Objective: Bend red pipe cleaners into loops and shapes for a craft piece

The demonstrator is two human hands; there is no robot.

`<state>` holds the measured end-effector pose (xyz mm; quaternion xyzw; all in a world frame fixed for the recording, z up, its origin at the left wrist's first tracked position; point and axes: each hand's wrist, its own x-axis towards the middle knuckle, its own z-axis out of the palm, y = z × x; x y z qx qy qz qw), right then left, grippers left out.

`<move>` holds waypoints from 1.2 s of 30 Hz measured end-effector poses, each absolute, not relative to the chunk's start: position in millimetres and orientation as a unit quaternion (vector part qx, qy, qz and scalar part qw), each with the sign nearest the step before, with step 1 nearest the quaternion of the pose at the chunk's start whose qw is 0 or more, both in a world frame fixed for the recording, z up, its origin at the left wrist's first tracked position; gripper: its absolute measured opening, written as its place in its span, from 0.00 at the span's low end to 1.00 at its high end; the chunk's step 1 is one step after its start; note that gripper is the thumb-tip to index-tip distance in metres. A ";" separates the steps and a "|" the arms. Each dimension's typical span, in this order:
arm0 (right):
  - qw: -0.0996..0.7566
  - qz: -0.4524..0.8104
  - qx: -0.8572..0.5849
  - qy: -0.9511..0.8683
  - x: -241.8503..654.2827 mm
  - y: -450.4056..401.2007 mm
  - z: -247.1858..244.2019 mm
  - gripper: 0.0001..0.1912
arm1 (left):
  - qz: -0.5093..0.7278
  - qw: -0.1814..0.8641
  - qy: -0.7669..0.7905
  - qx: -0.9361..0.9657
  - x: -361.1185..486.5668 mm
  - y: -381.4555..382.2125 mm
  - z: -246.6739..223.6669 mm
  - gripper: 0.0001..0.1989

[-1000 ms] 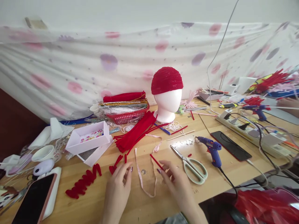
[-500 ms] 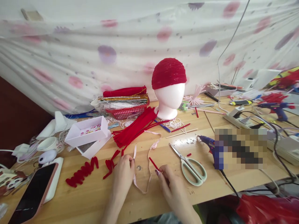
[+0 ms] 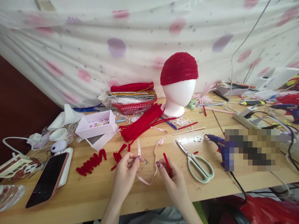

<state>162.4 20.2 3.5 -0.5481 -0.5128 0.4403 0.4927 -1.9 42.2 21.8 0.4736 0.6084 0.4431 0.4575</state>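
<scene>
My left hand (image 3: 127, 168) is closed in a pinch at a pale pink tape measure (image 3: 153, 178); the thumb lies over one stretch of it. My right hand (image 3: 173, 175) is closed around a short red pipe cleaner (image 3: 166, 160), whose end sticks up between the fingers. The right thumb tip is close to the tape's other side. Bent red pipe cleaner pieces (image 3: 91, 162) lie in a zigzag row to the left, with more beside my left hand. Scissors (image 3: 198, 165) with pale green handles lie to the right, blades apart.
Behind stand a white foam head (image 3: 178, 96) with a red covering, a red basket (image 3: 135, 108) and a bundle of red pipe cleaners (image 3: 140, 124). A white box (image 3: 95, 126) and phone (image 3: 48, 180) lie left. A blue glue gun (image 3: 218, 143), partly blurred out, and power strip (image 3: 247, 119) are right.
The view has shifted, so the table's things appear farther right. My left hand has turned, its thumb now over the tape. The pipe cleaner in my right hand has tilted more upright.
</scene>
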 end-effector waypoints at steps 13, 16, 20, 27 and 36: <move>0.502 0.554 -0.505 -0.432 142.0 29.9 9.3 0.17 | 0.417 0.391 0.601 0.558 9.2 15.3 17.6 0.05; 0.495 0.576 -0.491 -0.427 142.7 29.9 11.9 0.19 | 0.423 0.455 0.585 0.522 6.2 15.6 19.9 0.09; 0.457 0.623 -0.449 -0.450 145.6 28.6 18.2 0.20 | 0.439 0.491 0.562 0.500 -0.5 19.9 26.1 0.13; 0.351 0.677 -0.396 -0.511 150.4 28.1 25.6 0.19 | 0.521 0.570 0.506 0.384 4.2 26.7 20.8 0.12; 0.250 0.387 -0.524 -0.717 224.7 62.2 66.1 0.18 | 0.728 0.455 0.493 0.142 -20.7 37.4 34.2 0.13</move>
